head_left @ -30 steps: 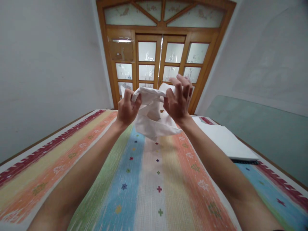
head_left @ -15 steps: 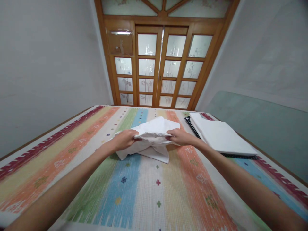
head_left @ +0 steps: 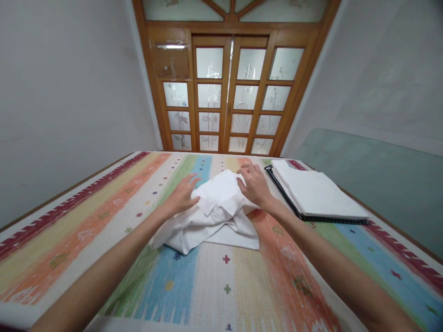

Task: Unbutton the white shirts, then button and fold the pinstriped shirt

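A white collared shirt (head_left: pixel 207 226) lies crumpled on the striped cloth, its collar points facing me. My left hand (head_left: pixel 183 196) is at the shirt's left side, fingers spread and holding nothing. Over the shirt's upper right is my right hand (head_left: pixel 254 184), its fingers apart and bent, also empty. Whether either hand's fingertips touch the fabric I cannot tell.
A striped, patterned cloth (head_left: pixel 214 276) covers the table. At the right, a flat folded white cloth (head_left: pixel 321 193) lies on a black-edged flat item (head_left: pixel 332 220). A pale green panel (head_left: pixel 374 170) stands beyond the right edge, and wooden glass-paned doors (head_left: pixel 228 92) close the far end.
Both hands have let go of the shirt and opened. The shirt, bunched and lifted between them before, now lies lower and spread nearer to me, with its collar showing.
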Demonstrator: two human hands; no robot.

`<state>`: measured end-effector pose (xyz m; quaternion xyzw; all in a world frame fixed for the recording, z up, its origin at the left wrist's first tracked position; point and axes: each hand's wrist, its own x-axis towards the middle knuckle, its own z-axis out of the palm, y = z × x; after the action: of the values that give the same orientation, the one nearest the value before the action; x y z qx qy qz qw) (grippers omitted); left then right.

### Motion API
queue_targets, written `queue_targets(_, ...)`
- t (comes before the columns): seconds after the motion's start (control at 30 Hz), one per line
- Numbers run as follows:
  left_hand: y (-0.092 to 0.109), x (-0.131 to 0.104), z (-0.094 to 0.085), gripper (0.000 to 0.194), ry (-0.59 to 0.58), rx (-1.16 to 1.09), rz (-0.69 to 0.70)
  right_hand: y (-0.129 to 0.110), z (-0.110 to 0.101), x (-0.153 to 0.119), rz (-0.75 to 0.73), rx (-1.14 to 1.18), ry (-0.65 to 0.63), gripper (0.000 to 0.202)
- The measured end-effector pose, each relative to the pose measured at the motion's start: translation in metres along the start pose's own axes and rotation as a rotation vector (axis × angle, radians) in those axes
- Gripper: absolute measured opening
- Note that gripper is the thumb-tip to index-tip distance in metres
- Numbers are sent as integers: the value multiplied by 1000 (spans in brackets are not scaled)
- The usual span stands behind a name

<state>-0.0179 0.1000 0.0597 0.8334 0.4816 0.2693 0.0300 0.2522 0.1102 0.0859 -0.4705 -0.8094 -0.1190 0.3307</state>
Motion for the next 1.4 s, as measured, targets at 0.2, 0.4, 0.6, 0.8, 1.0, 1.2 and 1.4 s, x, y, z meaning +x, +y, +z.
queue_targets(0.2, 23, 0, 35, 25, -252, -82, 301, -34, 29, -30, -191, 166, -347, 23)
queue_targets(0.4, 17, -8, 77, 23, -189, -165, 213, -29, 62, -60, -99, 194, -443, 22)
queue_targets(0.6, 18, -17, 92, 13, -73, -314, 64, -21, 78, -89, -45, 430, -236, 10)
queue_targets(0.8, 20, -15, 87, 15, -159, -270, 73, -19, 79, -90, -30, 520, -228, 10)
queue_targets(1.0, 22, -20, 83, 14, -165, -245, 100, -19, 78, -90, 4, 551, -231, 12)
queue_targets(1.2, 23, -23, 89, 14, -108, -239, 62, -23, 77, -88, 27, 517, -199, 28)
queue_targets(1.4, 25, -24, 90, 12, -73, -244, 108, -22, 81, -87, 98, 529, -200, 23)
